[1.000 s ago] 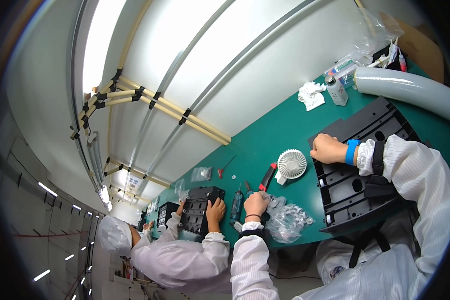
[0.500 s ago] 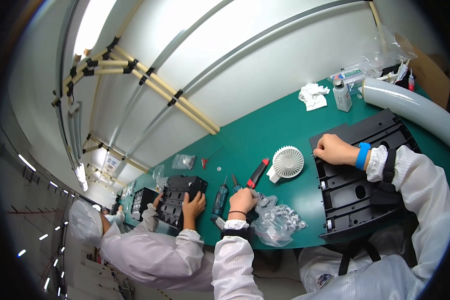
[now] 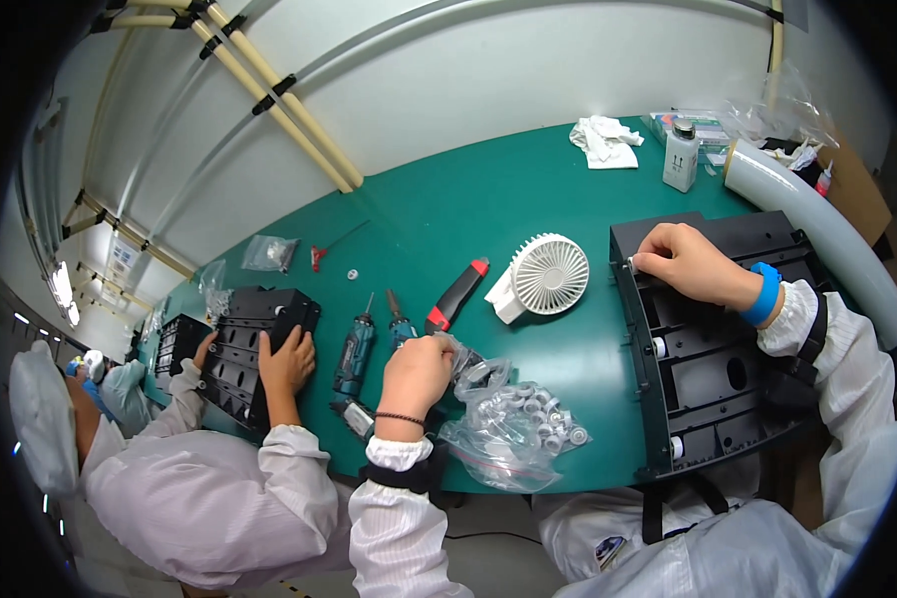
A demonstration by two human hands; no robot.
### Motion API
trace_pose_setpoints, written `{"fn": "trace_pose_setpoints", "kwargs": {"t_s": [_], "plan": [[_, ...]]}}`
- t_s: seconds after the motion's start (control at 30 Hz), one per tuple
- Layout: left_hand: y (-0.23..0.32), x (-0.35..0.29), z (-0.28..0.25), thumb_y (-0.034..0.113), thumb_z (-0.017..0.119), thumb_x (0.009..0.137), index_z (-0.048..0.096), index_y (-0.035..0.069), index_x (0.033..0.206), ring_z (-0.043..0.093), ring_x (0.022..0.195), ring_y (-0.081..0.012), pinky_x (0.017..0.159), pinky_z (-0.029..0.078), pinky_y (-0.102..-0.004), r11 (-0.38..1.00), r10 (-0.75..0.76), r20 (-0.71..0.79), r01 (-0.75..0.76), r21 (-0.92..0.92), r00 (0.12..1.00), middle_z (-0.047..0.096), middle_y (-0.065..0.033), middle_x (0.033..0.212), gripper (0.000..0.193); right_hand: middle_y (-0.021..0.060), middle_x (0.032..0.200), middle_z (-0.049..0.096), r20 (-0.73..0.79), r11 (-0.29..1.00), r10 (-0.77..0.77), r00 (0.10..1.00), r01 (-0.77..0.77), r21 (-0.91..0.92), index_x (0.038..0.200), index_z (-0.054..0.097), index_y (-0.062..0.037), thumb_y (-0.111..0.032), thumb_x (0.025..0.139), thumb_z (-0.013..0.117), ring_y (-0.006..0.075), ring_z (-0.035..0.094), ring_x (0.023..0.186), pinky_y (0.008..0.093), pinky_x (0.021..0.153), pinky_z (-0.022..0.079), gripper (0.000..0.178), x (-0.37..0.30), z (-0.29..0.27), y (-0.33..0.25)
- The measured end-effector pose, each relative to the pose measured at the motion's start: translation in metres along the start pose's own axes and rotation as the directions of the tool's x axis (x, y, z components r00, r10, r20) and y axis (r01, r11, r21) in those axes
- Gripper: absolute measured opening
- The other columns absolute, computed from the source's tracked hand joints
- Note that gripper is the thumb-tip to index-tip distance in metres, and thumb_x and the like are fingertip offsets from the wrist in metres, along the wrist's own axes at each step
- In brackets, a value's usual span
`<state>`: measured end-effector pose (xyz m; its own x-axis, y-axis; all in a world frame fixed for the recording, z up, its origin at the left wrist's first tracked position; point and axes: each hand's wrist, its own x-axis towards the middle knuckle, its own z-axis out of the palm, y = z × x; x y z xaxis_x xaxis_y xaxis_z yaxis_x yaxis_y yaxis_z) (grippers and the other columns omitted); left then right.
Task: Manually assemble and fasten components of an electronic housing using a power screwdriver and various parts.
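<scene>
My right hand (image 3: 696,264) is closed in a pinch at the upper left edge of a black slatted frame (image 3: 703,391). A small white roller (image 3: 632,265) shows at its fingertips. Two similar white rollers, an upper roller (image 3: 659,347) and a lower roller (image 3: 677,447), sit along the same edge. My left hand (image 3: 416,379) is closed on the gathered top of a clear plastic bag (image 3: 498,453), its fingertips partly hidden. Several white and grey rollers (image 3: 548,417) lie in and at the mouth of the bag.
Left of centre lie a teal power screwdriver (image 3: 351,357), a second driver (image 3: 401,327) and a red-black utility knife (image 3: 457,295). A white handheld fan (image 3: 548,276) stands between bag and frame. Behind are a bottle (image 3: 681,159) and a cloth (image 3: 606,143). A co-worker's hand (image 3: 287,361) holds another black frame (image 3: 244,344).
The view has turned, so the bench things sit further left. My right hand stays at the frame's upper left edge, with the white roller now showing. My left hand still grips the bag.
</scene>
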<state>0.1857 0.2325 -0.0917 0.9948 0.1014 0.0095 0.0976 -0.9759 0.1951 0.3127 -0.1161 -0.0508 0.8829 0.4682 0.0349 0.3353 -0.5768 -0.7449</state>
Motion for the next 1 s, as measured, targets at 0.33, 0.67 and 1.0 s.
{"fn": "trace_pose_setpoints", "kwargs": {"t_s": [0.33,0.67,1.0], "plan": [[0.044,-0.058,-0.039,-0.001,0.06,0.085,0.065,0.0,0.097,0.061,0.085,-0.0327,0.075,0.049,-0.0395,0.962,-0.004,-0.323,-0.084,-0.26,0.946,0.062,-0.0148,0.092,0.013,0.014,0.074,0.064,0.002,1.0,0.008,1.0,-0.008,0.0,0.082,0.064,0.008,-0.022,0.087,0.064,0.0201,0.06,0.067,0.034,0.063,0.049,0.03,0.004,0.005,-0.008],[0.064,-0.115,-0.014,-0.009,0.062,0.081,0.068,-0.001,0.093,0.062,0.076,-0.0164,0.063,0.047,-0.0252,0.847,-0.113,-0.331,-0.084,-0.526,0.937,0.067,-0.0105,0.089,0.016,0.0136,0.076,0.063,0.002,1.0,-0.02,1.0,0.02,0.012,0.083,0.063,0.0079,-0.02,0.087,0.065,0.0192,0.059,0.069,0.0335,0.063,0.048,0.028,0.01,0.009,-0.016],[0.049,-0.116,-0.016,-0.003,0.06,0.088,0.069,0.0,0.096,0.064,0.081,-0.0194,0.07,0.053,-0.0297,0.926,-0.211,-0.529,-0.005,-0.378,0.822,0.067,-0.0129,0.096,0.012,0.0134,0.078,0.061,-0.042,1.0,-0.019,0.999,0.019,-0.001,0.082,0.062,0.0078,-0.018,0.086,0.065,0.0196,0.057,0.069,0.033,0.064,0.047,0.026,0.003,0.003,-0.003]]}}
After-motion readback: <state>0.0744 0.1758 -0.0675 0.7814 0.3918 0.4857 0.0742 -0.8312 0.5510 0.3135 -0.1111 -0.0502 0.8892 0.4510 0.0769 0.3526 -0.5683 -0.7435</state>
